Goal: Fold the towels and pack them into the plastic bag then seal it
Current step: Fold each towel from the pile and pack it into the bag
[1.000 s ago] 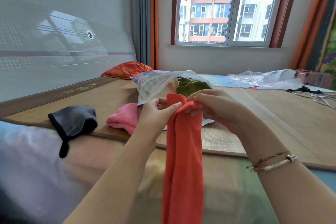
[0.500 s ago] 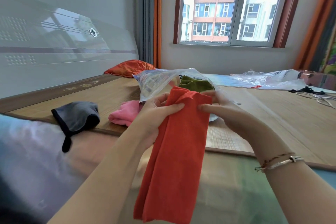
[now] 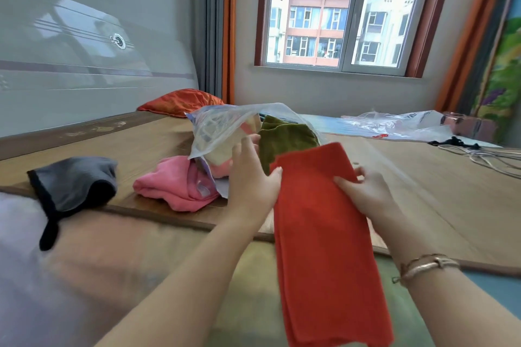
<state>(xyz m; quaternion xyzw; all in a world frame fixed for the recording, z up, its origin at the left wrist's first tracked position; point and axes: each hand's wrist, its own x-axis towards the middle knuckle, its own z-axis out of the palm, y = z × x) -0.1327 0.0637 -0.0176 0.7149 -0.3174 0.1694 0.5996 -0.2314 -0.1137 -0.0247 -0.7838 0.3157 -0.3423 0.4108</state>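
A long orange-red towel (image 3: pixel 324 234), folded into a strip, hangs between my hands over the bed's near edge. My left hand (image 3: pixel 251 175) holds its left edge near the top, thumb on the cloth. My right hand (image 3: pixel 363 191) grips the right edge, thumb on the front. Just behind lies the clear plastic bag (image 3: pixel 222 124), its mouth open toward me, with an olive-green towel (image 3: pixel 284 141) inside. A pink towel (image 3: pixel 174 186) lies crumpled to the bag's left, and a grey towel with black trim (image 3: pixel 73 183) lies further left on the mat's edge.
The bamboo mat (image 3: pixel 439 194) covers the bed. An orange pillow (image 3: pixel 180 100) sits by the headboard. More clear plastic (image 3: pixel 394 124) and cables (image 3: pixel 485 155) lie at the far right, under the window.
The orange-red towel went from a narrow bunched strip to a wider flat strip. Both hands moved apart to its side edges and lowered it toward the bag.
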